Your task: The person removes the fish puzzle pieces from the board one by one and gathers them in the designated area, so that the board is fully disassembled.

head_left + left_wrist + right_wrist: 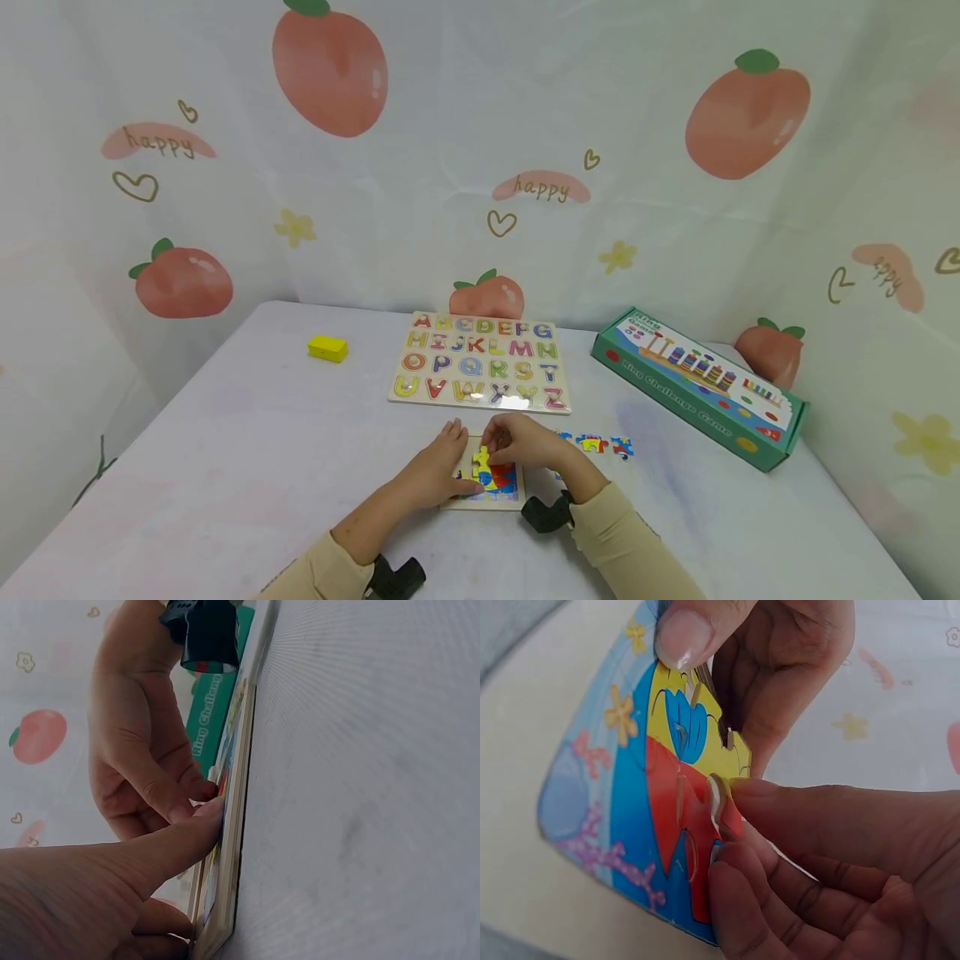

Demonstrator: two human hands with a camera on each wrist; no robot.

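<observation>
A small wooden jigsaw puzzle board (487, 505) with a colourful undersea picture lies flat near the middle of the table. My left hand (432, 473) rests at its left side, with the thumb pressing on the picture and the fingers stretched along the edge. With thumb and fingers, my right hand (531, 442) pinches a yellow-and-red puzzle piece (739, 756) over the board. That piece stands tilted up from the pieces around it. Partly behind the right forearm lie several loose puzzle pieces (592, 443).
Behind the puzzle lies a wooden alphabet board (480, 400). A green Ring Challenge Game box (697, 387) sits at the back right. Toward the back left is a yellow block (327, 348). A printed cloth (420, 208) hangs behind the table.
</observation>
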